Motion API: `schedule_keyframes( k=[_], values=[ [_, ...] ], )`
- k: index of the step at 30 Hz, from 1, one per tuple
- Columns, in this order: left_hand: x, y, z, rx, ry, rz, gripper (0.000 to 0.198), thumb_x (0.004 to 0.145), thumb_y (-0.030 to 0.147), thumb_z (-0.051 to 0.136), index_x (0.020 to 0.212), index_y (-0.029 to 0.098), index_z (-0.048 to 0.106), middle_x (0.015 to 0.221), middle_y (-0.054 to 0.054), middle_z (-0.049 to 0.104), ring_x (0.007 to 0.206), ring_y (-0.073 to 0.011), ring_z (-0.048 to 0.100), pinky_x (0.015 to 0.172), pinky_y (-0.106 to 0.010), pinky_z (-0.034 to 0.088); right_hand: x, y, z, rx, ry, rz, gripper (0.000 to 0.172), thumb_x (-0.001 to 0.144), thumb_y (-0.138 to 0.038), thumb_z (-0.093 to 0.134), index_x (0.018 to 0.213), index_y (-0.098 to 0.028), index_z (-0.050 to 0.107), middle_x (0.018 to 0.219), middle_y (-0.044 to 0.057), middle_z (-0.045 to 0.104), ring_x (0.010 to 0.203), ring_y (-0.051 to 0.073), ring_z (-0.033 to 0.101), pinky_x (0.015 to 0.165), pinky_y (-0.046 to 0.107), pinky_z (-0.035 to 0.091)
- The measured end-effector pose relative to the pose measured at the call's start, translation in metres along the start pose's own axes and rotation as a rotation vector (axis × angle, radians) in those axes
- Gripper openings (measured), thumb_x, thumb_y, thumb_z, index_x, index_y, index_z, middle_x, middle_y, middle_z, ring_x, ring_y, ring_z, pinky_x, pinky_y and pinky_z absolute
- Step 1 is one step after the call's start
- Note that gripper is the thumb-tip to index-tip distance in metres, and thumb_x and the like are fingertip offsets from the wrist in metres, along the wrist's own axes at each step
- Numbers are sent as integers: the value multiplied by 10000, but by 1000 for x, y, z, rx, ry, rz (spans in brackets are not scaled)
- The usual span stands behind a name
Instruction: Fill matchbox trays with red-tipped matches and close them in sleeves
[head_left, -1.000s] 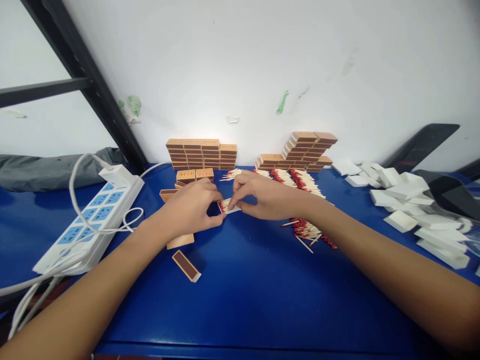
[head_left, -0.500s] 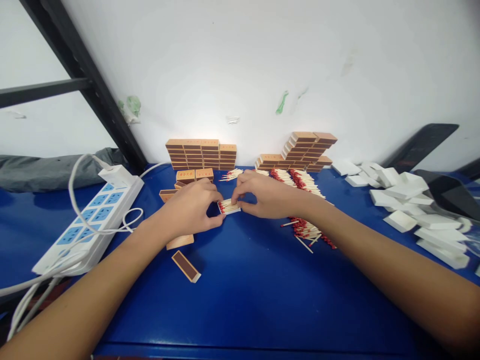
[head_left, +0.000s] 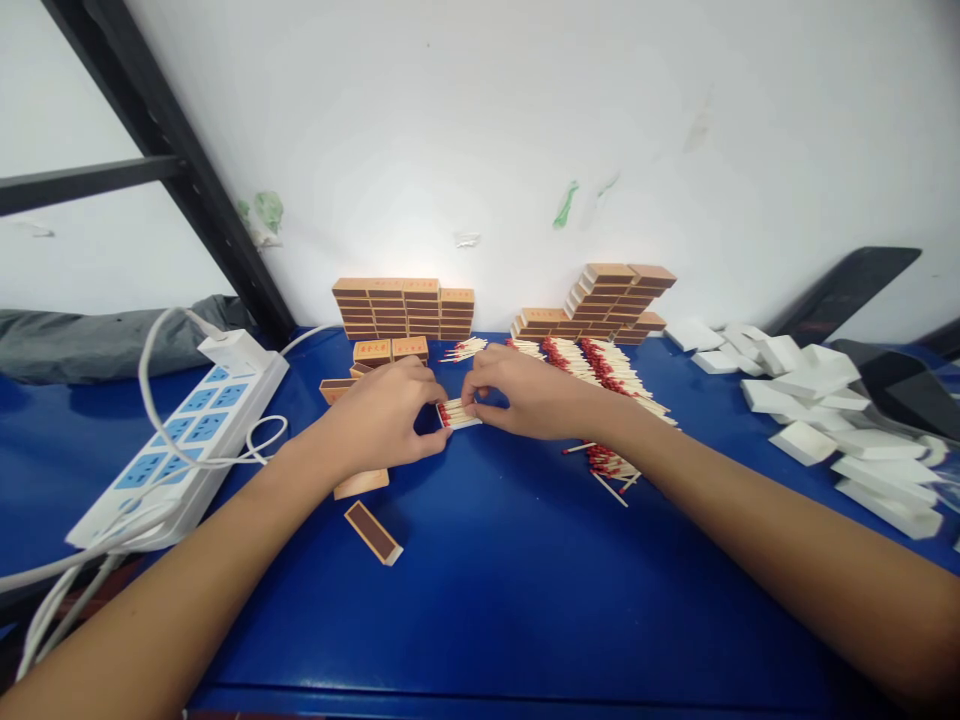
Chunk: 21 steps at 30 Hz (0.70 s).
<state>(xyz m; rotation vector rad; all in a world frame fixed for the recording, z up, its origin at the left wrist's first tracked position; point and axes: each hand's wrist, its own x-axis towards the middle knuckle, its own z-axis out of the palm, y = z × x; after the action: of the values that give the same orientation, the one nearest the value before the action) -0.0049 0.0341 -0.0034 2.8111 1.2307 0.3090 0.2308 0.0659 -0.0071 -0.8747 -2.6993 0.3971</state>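
A small white matchbox tray (head_left: 466,423) filled with red-headed matches (head_left: 454,410) rests on the blue table between my hands. My left hand (head_left: 397,410) grips its left end between thumb and fingers. At the tray's right end, my right hand (head_left: 510,393) has thumb and fingertips pinched on the matches, their pale ends partly hidden. A few matchbox sleeves (head_left: 371,350) lie behind and under my left hand. One more matchbox (head_left: 373,532) with a dark striking side lies nearer to me. Heaps of loose matches (head_left: 600,375) spread behind and beneath my right forearm.
Stacked matchboxes (head_left: 405,310) stand at the wall on the left, and another stepped stack (head_left: 611,300) on the right. White empty trays (head_left: 817,385) are piled at far right. A power strip (head_left: 180,440) with cables occupies the left. A small match bundle (head_left: 466,348) lies behind the hands.
The matches in the tray look slightly straighter, and my right fingertips have shifted a little at its right end. My left hand stays in place.
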Motion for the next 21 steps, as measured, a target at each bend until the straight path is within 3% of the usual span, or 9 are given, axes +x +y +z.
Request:
schedule_keyframes(
  k=[5, 8, 10, 12, 14, 17, 21],
  values=[
    [0, 0, -1, -2, -5, 0, 234, 899, 339, 715, 1044, 180, 808, 989, -100, 765, 1038, -304, 695, 877, -433, 552, 0, 1, -2, 15, 31, 20, 130, 934, -121, 645, 901, -194, 747, 944, 70, 678, 928, 223, 597, 848, 353, 446],
    [-3, -7, -13, -16, 37, -7, 290, 894, 371, 713, 1097, 182, 800, 1049, -100, 778, 1036, -291, 707, 907, -423, 547, -1, 1, -3, 25, 82, 18, 64, 959, -198, 668, 986, -192, 726, 1023, 87, 680, 1016, 250, 598, 911, 381, 459],
    [-7, -15, -27, -6, 163, -47, 341, 889, 444, 707, 1088, 182, 794, 1006, -88, 783, 963, -274, 707, 859, -403, 541, -3, 1, -3, 28, 86, 8, 159, 975, -297, 696, 1093, -190, 712, 1107, 110, 677, 1105, 283, 583, 963, 413, 464],
    [-11, -24, -41, 38, 202, -121, 280, 900, 436, 661, 967, 196, 788, 842, -59, 745, 822, -247, 685, 755, -374, 505, -4, 1, -2, 16, 47, 3, 304, 962, -406, 742, 1172, -190, 703, 1175, 131, 672, 1157, 313, 566, 984, 443, 468],
    [-15, -31, -51, 158, 151, -222, 234, 884, 405, 647, 851, 207, 767, 765, -54, 705, 720, -237, 641, 682, -371, 438, -5, 2, -1, -4, -3, 7, 350, 931, -460, 786, 1150, -195, 718, 1184, 136, 673, 1155, 324, 564, 968, 449, 474],
    [-19, -38, -56, 259, 71, -342, 251, 863, 458, 687, 840, 223, 771, 779, -60, 708, 661, -232, 595, 634, -371, 362, -5, 4, 0, -15, -43, 15, 270, 920, -421, 805, 1055, -198, 734, 1116, 122, 681, 1093, 305, 581, 910, 419, 480],
    [-19, -42, -49, 246, -6, -351, 240, 858, 441, 684, 913, 239, 801, 890, -64, 747, 778, -260, 662, 652, -369, 403, -4, 6, 0, -28, -36, 38, 222, 935, -374, 787, 1034, -185, 724, 1047, 117, 701, 1034, 291, 599, 836, 390, 478]
  ],
)
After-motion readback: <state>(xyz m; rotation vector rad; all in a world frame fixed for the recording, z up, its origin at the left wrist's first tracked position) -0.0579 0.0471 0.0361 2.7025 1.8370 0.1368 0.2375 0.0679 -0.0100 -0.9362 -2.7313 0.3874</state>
